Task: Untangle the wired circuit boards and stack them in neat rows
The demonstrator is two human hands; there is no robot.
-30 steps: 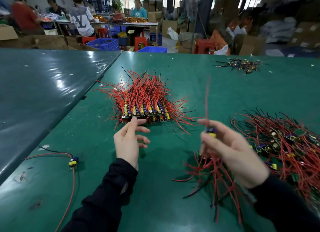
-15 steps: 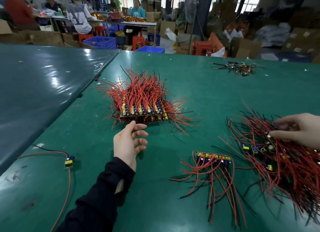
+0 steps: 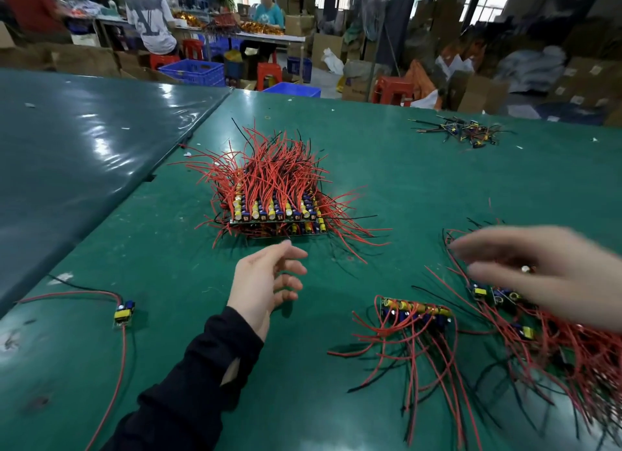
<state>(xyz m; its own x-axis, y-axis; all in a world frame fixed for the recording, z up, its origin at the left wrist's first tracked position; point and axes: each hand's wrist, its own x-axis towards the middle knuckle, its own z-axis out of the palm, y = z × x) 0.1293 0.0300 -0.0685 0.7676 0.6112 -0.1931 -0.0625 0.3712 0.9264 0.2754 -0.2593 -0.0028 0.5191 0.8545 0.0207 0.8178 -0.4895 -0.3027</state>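
Lying alone at the lower left of the frame, a single wired circuit board [image 3: 124, 314] rests on the green table [image 3: 387, 154], its red and black leads trailing off toward the left edge and the bottom edge. Right of it, the left hand [image 3: 266, 284] hovers just short of the finished stack [image 3: 274, 203] at centre frame; its fingers are loosely spread and it grasps nothing. The stack shows boards set in rows, at least two layers deep, with red wires bristling upward and outward.

Further right, at lower centre, a short row of boards [image 3: 415, 311] lies apart from the stack, leads fanned toward the bottom edge. At the right edge the right hand [image 3: 542, 272] is blurred over the tangled pile [image 3: 555, 333] of boards still to be sorted. Its fingers appear extended, but whether it pinches a board or wire cannot be told. A small separate cluster of wired parts [image 3: 462, 131] sits at the upper right.

Risks, as judged: a board lifted from the pile may drag neighbours with it, since the leads cross heavily, and the loosened wires could snag the short row beside it. The stack's stray wires reach toward the left hand, so a careless sweep could shift its rows.
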